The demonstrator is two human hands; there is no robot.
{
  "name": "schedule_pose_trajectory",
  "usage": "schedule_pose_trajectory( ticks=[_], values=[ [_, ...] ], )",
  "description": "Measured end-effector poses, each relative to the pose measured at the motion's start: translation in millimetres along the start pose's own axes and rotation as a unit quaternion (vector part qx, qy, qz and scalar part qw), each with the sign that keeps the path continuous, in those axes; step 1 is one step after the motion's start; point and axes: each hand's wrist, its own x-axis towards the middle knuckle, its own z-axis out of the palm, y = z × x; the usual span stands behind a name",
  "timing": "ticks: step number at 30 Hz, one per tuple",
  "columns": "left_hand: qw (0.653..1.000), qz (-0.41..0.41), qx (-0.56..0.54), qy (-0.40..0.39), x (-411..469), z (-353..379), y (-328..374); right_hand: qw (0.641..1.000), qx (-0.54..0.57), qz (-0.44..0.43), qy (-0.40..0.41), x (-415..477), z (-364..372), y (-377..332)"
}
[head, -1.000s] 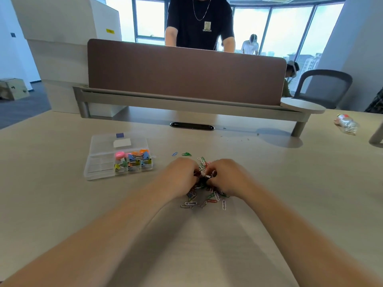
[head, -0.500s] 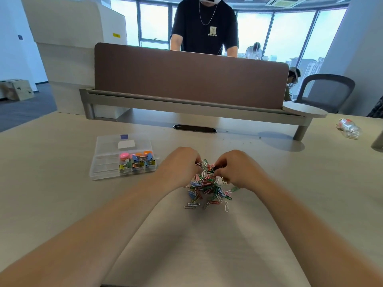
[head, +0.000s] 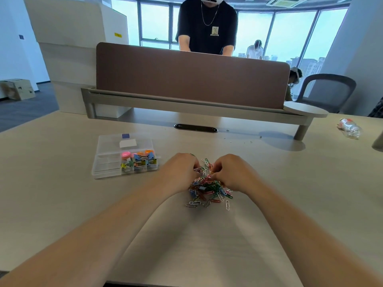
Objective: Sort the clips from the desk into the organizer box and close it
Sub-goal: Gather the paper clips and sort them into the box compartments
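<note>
A pile of coloured paper clips (head: 208, 187) lies on the desk in front of me. My left hand (head: 180, 170) and my right hand (head: 232, 172) sit on either side of the pile, fingers curled in, gripping a lifted bunch of clips between them. A clear plastic organizer box (head: 107, 164) stands open to the left of my left hand. Its right compartments hold coloured binder clips (head: 138, 160); its left compartments look bare. The lid (head: 116, 141) lies flat behind it.
A brown divider screen (head: 190, 77) on a grey rail crosses the desk's far side, with a person standing behind it. A crumpled plastic bottle (head: 350, 128) lies at the far right. A cable slot (head: 195, 128) sits under the rail.
Both hands have gathered the spread clips into a tighter heap and raised a bunch of them off the desk. The camera has tilted up slightly.
</note>
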Motion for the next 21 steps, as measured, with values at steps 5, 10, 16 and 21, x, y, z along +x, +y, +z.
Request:
schedule_pose_trajectory(
  ticks=[5, 10, 16, 21],
  values=[
    [1.000, -0.008, 0.000, -0.009, -1, 10, -7, 1.000, -0.016, -0.010, -0.006, 2, 9, -1],
    [0.999, -0.022, -0.004, -0.029, -2, 16, -11, 0.999, -0.037, -0.020, -0.014, -1, 11, -4],
    [0.999, -0.029, -0.009, -0.023, -4, 11, -14, 0.998, -0.041, -0.041, 0.007, -4, 10, -14],
    [0.999, -0.005, -0.009, -0.031, -8, 7, -12, 0.994, -0.091, -0.024, -0.057, -7, 13, -21]
  ],
)
